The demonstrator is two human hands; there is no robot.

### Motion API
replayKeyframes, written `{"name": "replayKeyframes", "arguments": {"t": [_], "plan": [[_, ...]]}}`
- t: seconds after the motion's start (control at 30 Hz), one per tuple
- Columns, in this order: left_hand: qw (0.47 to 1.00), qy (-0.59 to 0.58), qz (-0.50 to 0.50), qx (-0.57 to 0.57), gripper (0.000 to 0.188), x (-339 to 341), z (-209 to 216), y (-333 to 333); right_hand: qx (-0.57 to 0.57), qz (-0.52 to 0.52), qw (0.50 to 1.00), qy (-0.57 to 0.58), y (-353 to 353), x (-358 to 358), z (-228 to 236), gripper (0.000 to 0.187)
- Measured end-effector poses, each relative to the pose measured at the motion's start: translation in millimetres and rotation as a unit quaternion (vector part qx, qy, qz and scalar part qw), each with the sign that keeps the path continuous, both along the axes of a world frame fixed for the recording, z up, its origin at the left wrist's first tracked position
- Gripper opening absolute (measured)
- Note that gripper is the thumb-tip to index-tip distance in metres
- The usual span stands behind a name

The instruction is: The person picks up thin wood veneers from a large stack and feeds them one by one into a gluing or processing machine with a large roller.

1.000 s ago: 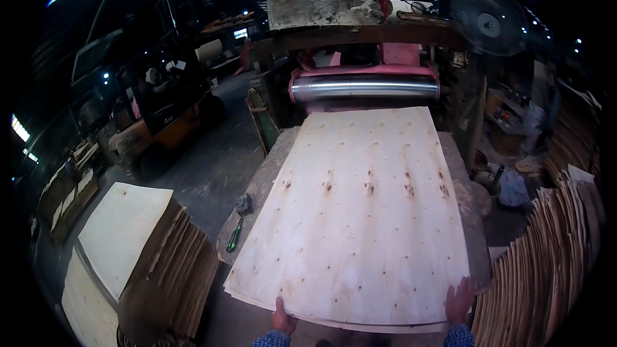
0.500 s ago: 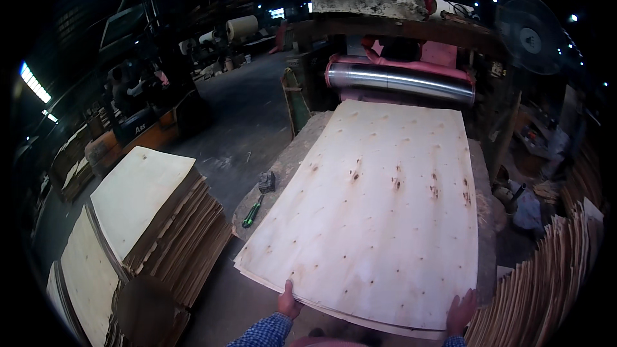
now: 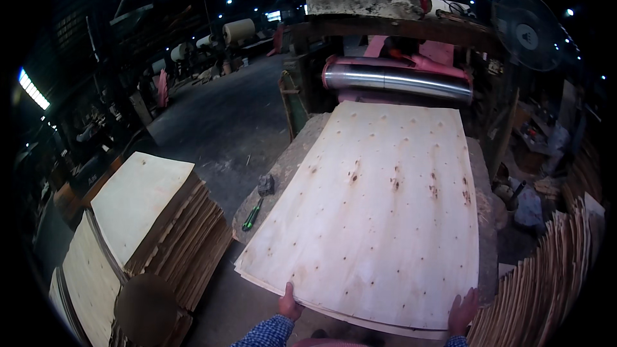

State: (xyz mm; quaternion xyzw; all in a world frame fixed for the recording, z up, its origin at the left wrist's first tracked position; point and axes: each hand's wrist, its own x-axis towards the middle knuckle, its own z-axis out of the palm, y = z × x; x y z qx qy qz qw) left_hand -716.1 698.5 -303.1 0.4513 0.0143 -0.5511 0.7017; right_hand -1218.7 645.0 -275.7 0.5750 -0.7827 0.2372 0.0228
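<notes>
A large pale wood veneer sheet (image 3: 379, 212) with rows of small dark knots lies on top of a low stack in front of me. At its near edge, left of centre, my left hand (image 3: 289, 303) is closed on the edge, thumb on top and fingers out of sight below. Against the near right corner rests my right hand (image 3: 463, 311), its fingers stretched out along the side. The sheet's far end reaches close to a shiny metal roller (image 3: 398, 82) edged with pink glue.
A green-handled cutter (image 3: 252, 216) and a dark block (image 3: 265, 185) lie on the ledge left of the sheet. Veneer stacks stand at left (image 3: 141, 209) and right (image 3: 540, 289). A round fan (image 3: 528, 36) stands at upper right. Part of a forklift (image 3: 96, 180) shows at far left.
The forklift at the left has moved further left, uncovering more floor and a pink shape behind. Something red behind the roller has shifted right. Both my hands stay in place on the sheet.
</notes>
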Motion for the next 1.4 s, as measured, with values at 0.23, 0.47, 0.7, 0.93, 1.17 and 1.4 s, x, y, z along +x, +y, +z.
{"name": "replayKeyframes", "arguments": {"t": [0.23,0.47,0.7,0.93,1.17,1.4], "plan": [[1.0,-0.004,-0.013,-0.026,0.053,4.7,-9.1,2.0,-0.012,0.007,1.0,0.001,0.7,4.0,6.0,0.05],[1.0,0.003,-0.003,-0.014,0.055,3.3,-8.6,2.3,-0.046,0.018,0.999,0.008,0.5,-0.2,-3.0,0.051],[0.999,-0.019,-0.019,-0.046,0.056,2.4,-15.2,0.6,-0.057,0.018,0.998,-0.02,-0.7,-0.6,-1.5,0.053],[1.0,0.022,0.01,-0.01,0.051,-3.4,3.7,-0.5,-0.062,0.005,0.998,-0.029,-2.5,2.4,1.2,0.054],[1.0,-0.01,-0.014,0.022,0.052,12.5,-38.7,-1.7,-0.059,-0.006,0.998,-0.034,-0.5,5.9,6.5,0.055],[0.998,-0.032,0.022,0.052,0.045,5.1,-22.9,-3.6,-0.049,-0.011,0.998,-0.046,-1.8,9.5,10.5,0.054]]}}
